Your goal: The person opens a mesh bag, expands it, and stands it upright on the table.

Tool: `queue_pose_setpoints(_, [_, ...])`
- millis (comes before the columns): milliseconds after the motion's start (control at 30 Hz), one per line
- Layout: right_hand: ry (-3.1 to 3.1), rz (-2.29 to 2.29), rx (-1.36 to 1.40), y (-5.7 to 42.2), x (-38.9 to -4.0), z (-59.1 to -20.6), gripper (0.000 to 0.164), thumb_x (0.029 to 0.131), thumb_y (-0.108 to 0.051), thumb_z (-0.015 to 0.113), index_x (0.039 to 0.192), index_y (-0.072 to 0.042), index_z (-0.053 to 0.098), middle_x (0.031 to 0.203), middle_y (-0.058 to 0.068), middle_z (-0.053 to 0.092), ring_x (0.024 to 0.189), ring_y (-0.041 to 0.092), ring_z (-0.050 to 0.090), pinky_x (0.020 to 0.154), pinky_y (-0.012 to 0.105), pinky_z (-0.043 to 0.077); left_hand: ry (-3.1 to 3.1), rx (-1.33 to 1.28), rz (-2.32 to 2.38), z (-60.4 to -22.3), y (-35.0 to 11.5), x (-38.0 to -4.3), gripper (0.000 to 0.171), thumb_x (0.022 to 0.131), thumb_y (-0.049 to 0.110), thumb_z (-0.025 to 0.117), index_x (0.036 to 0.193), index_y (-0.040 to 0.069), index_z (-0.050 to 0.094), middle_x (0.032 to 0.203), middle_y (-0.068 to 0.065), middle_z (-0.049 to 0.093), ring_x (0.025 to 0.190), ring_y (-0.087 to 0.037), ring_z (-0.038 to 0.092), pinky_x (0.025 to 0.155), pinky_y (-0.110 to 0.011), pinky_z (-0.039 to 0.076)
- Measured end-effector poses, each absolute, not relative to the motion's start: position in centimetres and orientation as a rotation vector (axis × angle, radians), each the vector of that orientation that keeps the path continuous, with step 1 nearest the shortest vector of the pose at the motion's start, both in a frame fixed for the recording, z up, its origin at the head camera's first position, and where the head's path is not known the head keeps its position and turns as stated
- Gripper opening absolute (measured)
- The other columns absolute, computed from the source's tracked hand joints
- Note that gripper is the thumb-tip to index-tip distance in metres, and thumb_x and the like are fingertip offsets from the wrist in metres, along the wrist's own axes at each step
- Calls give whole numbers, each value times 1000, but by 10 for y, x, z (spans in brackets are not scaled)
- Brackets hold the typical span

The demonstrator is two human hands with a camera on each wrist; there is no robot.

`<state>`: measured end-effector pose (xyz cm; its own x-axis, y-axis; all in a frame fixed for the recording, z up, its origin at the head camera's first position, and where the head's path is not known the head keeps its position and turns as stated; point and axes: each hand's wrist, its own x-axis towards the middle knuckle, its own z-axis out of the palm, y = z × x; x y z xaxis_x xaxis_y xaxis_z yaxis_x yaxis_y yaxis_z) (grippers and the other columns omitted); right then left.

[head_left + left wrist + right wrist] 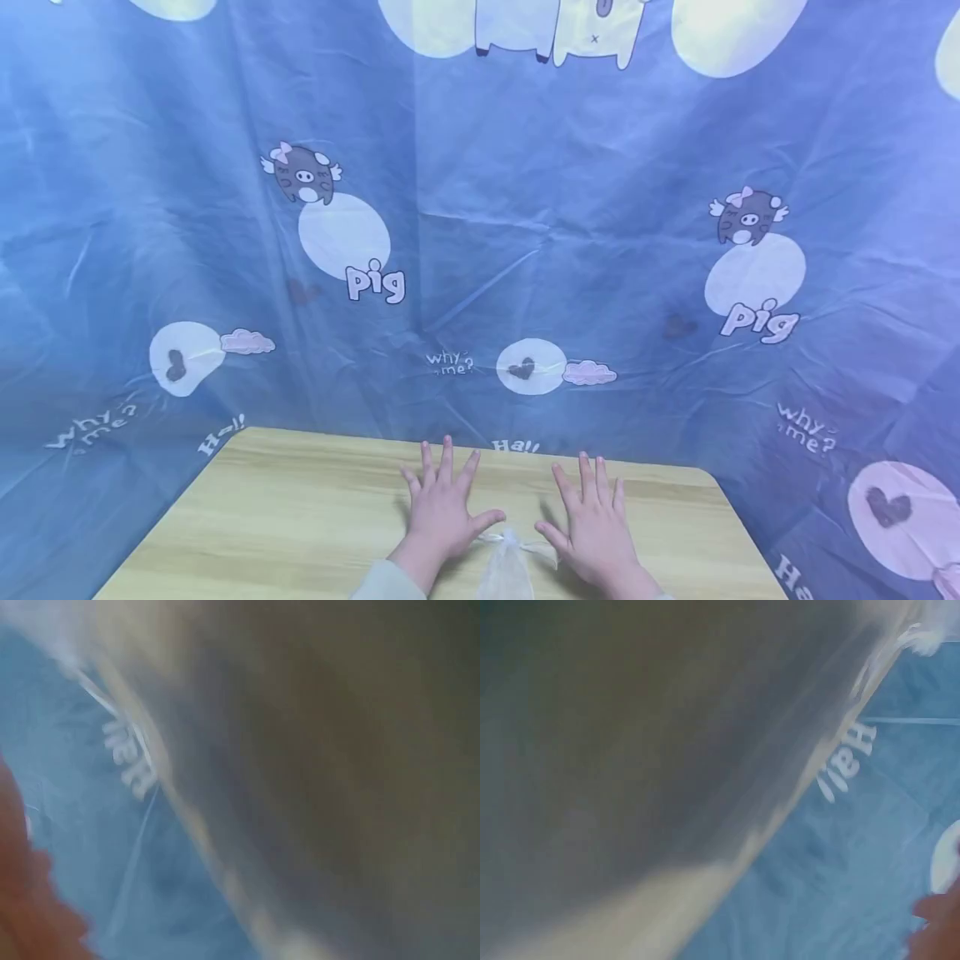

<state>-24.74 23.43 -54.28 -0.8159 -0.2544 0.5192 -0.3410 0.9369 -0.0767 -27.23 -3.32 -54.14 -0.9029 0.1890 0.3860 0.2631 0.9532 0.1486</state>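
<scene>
A knotted, translucent white bag (507, 571) between the two spread hands (442, 510) (597, 531)

My left hand (441, 512), fingers fanned wide, thumb jutting inward! My right hand (597, 533) mirrors it, fingers splayed, thumb angled toward the left, backs of both facing up, the two apart!
</scene>
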Motion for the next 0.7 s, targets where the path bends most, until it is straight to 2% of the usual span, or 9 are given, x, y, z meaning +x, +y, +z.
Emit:
queue_pose_setpoints(200, [-2494, 256, 457, 232, -249, -535, 87, 88, -55, 76, 159, -14, 47, 165, 33, 29, 149, 61, 23, 121, 74, 6, -2761, -302, -374, -532, -38, -273, 100, 86, 86, 56, 166, 29, 37, 172, -24, 20, 152, -62, 12, 114, -82, 17])
queue_pose_setpoints(233, [-2492, 269, 456, 232, -250, -533, 86, 89, -54, 76, 159, -14, 46, 165, 33, 29, 149, 61, 24, 122, 74, 7, -2768, -302, -395, -530, -39, -274, 100, 87, 86, 55, 166, 28, 36, 172, -24, 20, 152, -63, 13, 114, -81, 19])
queue_pose_setpoints(400, [-2481, 317, 453, 229, -255, -523, 82, 93, -44, 76, 160, -11, 43, 162, 35, 33, 147, 61, 28, 114, 76, 29, -2767, -298, -472, -514, -41, -279, 101, 88, 86, 51, 165, 22, 37, 171, -25, 23, 151, -61, 19, 113, -78, 28])
queue_pose_setpoints(600, [-2527, 411, 426, 229, -253, -514, 79, 95, -38, 76, 158, -5, 43, 160, 35, 36, 147, 58, 32, 114, 73, 33, -2812, -290, -555, -505, -42, -278, 102, 89, 85, 52, 164, 17, 38, 171, -24, 21, 153, -57, 21, 114, -75, 31])
queue_pose_setpoints(700, [-2548, 438, 414, 229, -250, -512, 77, 96, -37, 75, 158, -3, 43, 158, 34, 39, 143, 57, 39, 112, 72, 37, -2823, -290, -596, -506, -41, -275, 99, 91, 81, 56, 162, 14, 41, 171, -24, 24, 152, -55, 25, 115, -73, 33])
